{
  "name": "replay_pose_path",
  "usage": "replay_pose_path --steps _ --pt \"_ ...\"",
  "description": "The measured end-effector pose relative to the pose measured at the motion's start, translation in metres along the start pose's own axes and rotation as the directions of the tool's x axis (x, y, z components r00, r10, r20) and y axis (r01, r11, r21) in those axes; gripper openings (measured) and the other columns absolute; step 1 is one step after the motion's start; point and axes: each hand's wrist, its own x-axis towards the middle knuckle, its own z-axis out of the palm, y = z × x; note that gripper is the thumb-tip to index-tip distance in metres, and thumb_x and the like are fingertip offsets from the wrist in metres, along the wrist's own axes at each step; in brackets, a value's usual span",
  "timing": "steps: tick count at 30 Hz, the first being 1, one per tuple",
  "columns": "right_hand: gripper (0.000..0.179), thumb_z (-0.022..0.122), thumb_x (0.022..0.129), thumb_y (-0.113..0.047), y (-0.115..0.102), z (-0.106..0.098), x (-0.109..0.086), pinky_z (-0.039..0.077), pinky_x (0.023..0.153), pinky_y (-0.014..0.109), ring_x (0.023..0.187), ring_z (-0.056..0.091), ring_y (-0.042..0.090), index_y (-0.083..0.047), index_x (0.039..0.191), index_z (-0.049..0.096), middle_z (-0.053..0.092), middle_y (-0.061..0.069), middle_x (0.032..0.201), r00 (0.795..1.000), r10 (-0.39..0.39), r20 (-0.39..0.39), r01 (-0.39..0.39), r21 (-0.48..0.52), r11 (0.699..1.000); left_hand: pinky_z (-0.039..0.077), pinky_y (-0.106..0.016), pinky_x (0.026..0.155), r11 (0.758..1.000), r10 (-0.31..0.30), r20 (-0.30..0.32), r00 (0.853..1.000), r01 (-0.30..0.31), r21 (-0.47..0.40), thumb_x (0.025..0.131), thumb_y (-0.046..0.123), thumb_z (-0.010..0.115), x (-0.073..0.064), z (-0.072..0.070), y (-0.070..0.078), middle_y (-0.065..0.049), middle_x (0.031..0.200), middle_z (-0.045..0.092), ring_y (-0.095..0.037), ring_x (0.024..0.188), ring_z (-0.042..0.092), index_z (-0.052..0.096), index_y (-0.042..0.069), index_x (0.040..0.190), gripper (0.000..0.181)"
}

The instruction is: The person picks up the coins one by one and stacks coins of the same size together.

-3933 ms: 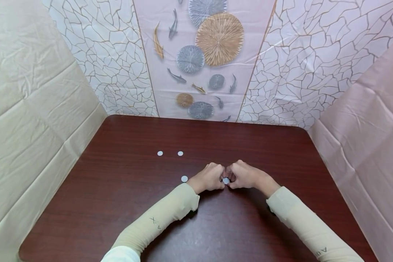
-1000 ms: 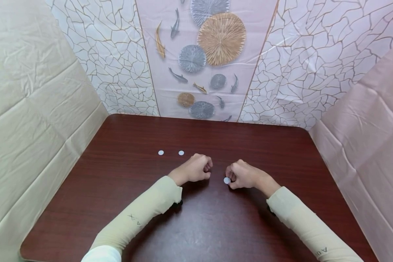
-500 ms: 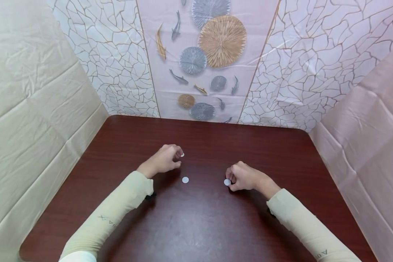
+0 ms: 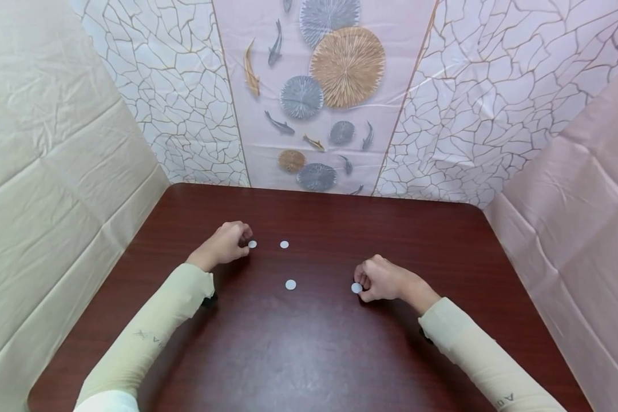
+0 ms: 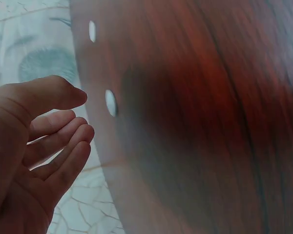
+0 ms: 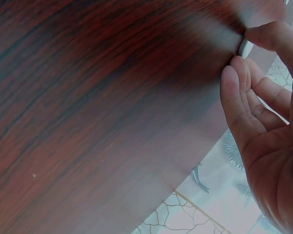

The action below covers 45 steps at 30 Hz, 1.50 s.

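Several small flat white round discs lie on the dark red-brown table. My left hand [image 4: 222,245] hovers at the far-left white disc [image 4: 252,244]; in the left wrist view, its thumb and loosely bent fingers stand apart beside a white disc [image 5: 111,103], with nothing between them. On the right, my right hand [image 4: 383,278] pinches another white disc [image 4: 357,288] at its edges, low on the table. The right wrist view has that white disc [image 6: 243,48] between thumb and fingertips, partly hidden. A white disc [image 4: 284,244] lies right of the left hand, and one more white disc [image 4: 290,284] lies nearer.
The table [image 4: 298,355] has rounded corners and a glossy wood-grain top. Patterned cloth [image 4: 314,114] hangs behind its far edge, and pale cloth walls [image 4: 82,189] stand along both sides.
My left hand has moved from beside the right hand, leftwards past the nearer disc and the far middle disc, to the far-left disc. The right hand keeps its place at its disc.
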Motion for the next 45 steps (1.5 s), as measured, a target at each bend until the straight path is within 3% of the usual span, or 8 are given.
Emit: replay_pose_path --steps 11,17,18,20,24,26,39,45 --pt "0.017 0.086 0.080 -0.012 0.001 0.001 0.000 0.056 0.070 0.018 0.076 0.066 0.001 -0.010 0.092 0.075 0.073 -0.005 0.084 1.000 -0.009 0.009 0.009 -0.002 1.000 0.059 -0.045 0.093 1.000 0.011 0.078 0.997 -0.013 0.026 0.090 0.012 0.078 0.014 0.005 -0.021 -0.017 0.108 0.071 -0.029 0.102 0.070 0.069 -0.003 0.114 0.029" --pt "0.017 0.086 0.077 -0.010 0.001 -0.001 0.001 0.056 0.068 0.017 0.075 0.069 0.003 -0.010 0.090 0.075 0.074 -0.004 0.082 1.000 -0.020 0.003 0.020 -0.005 1.000 0.059 -0.045 0.094 1.000 0.024 0.140 0.990 -0.023 -0.013 0.092 0.011 0.076 0.021 0.003 -0.026 -0.018 0.110 0.071 -0.030 0.104 0.069 0.069 -0.003 0.116 0.029" --pt "0.016 0.086 0.077 -0.010 0.001 -0.001 0.002 0.057 0.068 0.017 0.075 0.069 0.003 -0.010 0.090 0.075 0.074 -0.004 0.082 1.000 -0.020 0.003 0.020 -0.004 1.000 0.059 -0.043 0.094 0.998 0.053 0.142 0.988 -0.048 -0.037 0.093 0.015 0.077 0.024 0.008 -0.037 -0.016 0.110 0.072 -0.028 0.104 0.069 0.069 -0.002 0.116 0.029" --pt "0.016 0.085 0.077 -0.010 0.000 -0.001 0.002 0.056 0.068 0.017 0.075 0.069 0.004 -0.010 0.090 0.075 0.074 -0.004 0.082 1.000 -0.018 0.007 0.018 -0.001 1.000 0.059 -0.042 0.094 0.998 0.052 0.159 0.986 -0.045 -0.049 0.093 0.014 0.076 0.026 0.007 -0.039 -0.016 0.111 0.072 -0.027 0.104 0.069 0.070 -0.002 0.116 0.028" --pt "0.017 0.086 0.077 -0.010 0.000 -0.003 0.002 0.056 0.068 0.017 0.075 0.068 0.003 -0.010 0.090 0.075 0.073 -0.005 0.082 1.000 0.000 0.016 0.000 -0.001 1.000 0.060 -0.039 0.092 0.998 0.050 0.180 0.982 -0.041 -0.055 0.093 0.015 0.077 0.032 0.005 -0.038 -0.013 0.108 0.074 -0.024 0.102 0.070 0.072 0.000 0.113 0.025" --pt "0.017 0.086 0.077 -0.010 0.000 -0.003 0.002 0.056 0.068 0.017 0.074 0.068 0.003 -0.011 0.090 0.074 0.073 -0.005 0.082 1.000 0.007 0.018 -0.007 -0.005 1.000 0.060 -0.040 0.091 1.000 0.025 0.192 0.981 -0.021 -0.021 0.092 0.012 0.078 0.033 0.000 -0.026 -0.013 0.105 0.075 -0.024 0.099 0.071 0.073 0.001 0.108 0.021" --pt "0.018 0.086 0.076 -0.009 -0.001 -0.003 0.003 0.056 0.068 0.017 0.075 0.069 0.004 -0.010 0.089 0.074 0.073 -0.005 0.081 0.999 0.020 0.034 -0.020 0.010 1.000 0.057 -0.031 0.076 0.988 0.069 0.248 0.966 -0.100 0.114 0.087 0.012 0.079 0.047 -0.006 -0.018 -0.004 0.087 0.074 -0.013 0.080 0.068 0.074 0.008 0.087 0.006" --pt "0.018 0.086 0.077 -0.010 0.000 -0.002 0.003 0.056 0.069 0.017 0.075 0.069 0.004 -0.010 0.090 0.074 0.073 -0.006 0.081 0.999 0.032 0.039 -0.032 0.015 0.999 0.050 -0.028 0.067 0.981 0.033 0.279 0.960 -0.084 0.176 0.084 0.014 0.078 0.052 -0.005 -0.012 -0.002 0.081 0.069 -0.014 0.071 0.061 0.072 0.009 0.085 0.008"
